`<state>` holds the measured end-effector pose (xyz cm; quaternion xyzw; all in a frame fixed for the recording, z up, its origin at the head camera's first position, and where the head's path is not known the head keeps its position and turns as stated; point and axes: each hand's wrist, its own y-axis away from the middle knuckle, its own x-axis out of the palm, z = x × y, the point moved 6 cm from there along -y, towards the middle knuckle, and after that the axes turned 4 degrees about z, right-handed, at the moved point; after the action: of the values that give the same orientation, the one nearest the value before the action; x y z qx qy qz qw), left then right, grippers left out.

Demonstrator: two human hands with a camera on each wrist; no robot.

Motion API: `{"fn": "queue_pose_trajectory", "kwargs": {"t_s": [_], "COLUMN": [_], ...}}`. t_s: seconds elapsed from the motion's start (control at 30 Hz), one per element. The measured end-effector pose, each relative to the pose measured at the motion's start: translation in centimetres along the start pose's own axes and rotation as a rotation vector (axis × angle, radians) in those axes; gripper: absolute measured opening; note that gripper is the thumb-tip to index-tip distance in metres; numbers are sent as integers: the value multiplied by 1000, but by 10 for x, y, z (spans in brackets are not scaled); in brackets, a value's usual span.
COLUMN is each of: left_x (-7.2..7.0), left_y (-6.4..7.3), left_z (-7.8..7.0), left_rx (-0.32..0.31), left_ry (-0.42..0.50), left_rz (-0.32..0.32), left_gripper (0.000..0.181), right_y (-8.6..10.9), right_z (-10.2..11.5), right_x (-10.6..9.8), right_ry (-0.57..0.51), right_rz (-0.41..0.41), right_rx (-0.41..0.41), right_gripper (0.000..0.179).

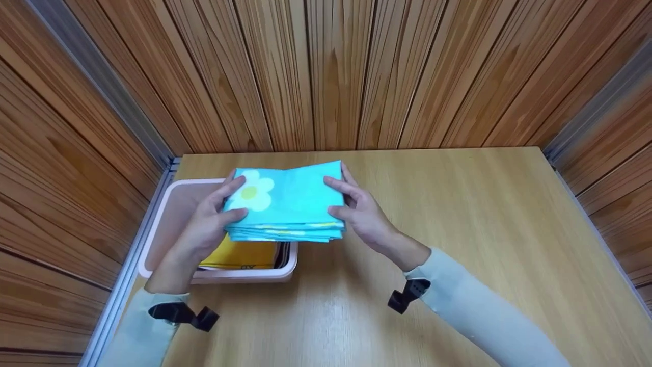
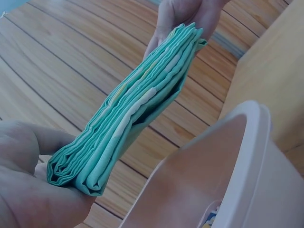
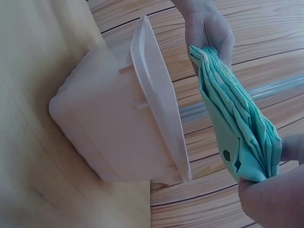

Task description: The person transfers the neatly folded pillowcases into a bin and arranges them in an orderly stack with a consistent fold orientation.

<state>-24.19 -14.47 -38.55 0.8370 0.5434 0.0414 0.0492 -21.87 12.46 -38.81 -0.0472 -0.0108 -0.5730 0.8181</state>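
Both hands hold a folded turquoise cloth (image 1: 300,196) with a white and yellow flower print, raised above the right part of a pale pink bin. My left hand (image 1: 206,224) grips its left end, thumb on the near side. The right hand (image 1: 364,214) pinches the opposite end. Seen edge-on in the left wrist view, the cloth (image 2: 123,111) has many stacked layers. In the right wrist view the cloth (image 3: 237,118) hangs beside the bin's rim, apart from it. Inside the bin (image 1: 244,278) lies a folded yellow item (image 1: 242,255) with dark lettering, partly hidden by the cloth.
The bin stands at the left of a wooden table (image 1: 458,229). Wood-panelled walls (image 1: 336,76) rise behind and at both sides, with a metal rail (image 1: 127,265) along the table's left edge. Dark items sit beside the yellow one in the bin.
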Motion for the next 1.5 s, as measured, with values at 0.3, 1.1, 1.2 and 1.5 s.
{"fn": "queue_pose_trajectory", "kwargs": {"t_s": [0.3,1.1,1.2,1.5], "left_x": [-17,-70,-77,-91], "left_y": [12,37,38,44], "left_z": [0,8,7,15], "left_rx": [-16,-120,-106,-138], "left_ry": [-8,-34,-21,18], "left_rz": [-4,-44,-36,-31], "left_gripper": [66,67,65,65], "right_y": [-9,-28,-29,-35], "right_z": [-5,-9,-12,-18], "right_x": [20,68,74,87], "right_ry": [-26,-54,-60,-40], "right_rz": [8,31,22,23], "right_rx": [1,46,60,83], "right_gripper": [58,61,61,61]}}
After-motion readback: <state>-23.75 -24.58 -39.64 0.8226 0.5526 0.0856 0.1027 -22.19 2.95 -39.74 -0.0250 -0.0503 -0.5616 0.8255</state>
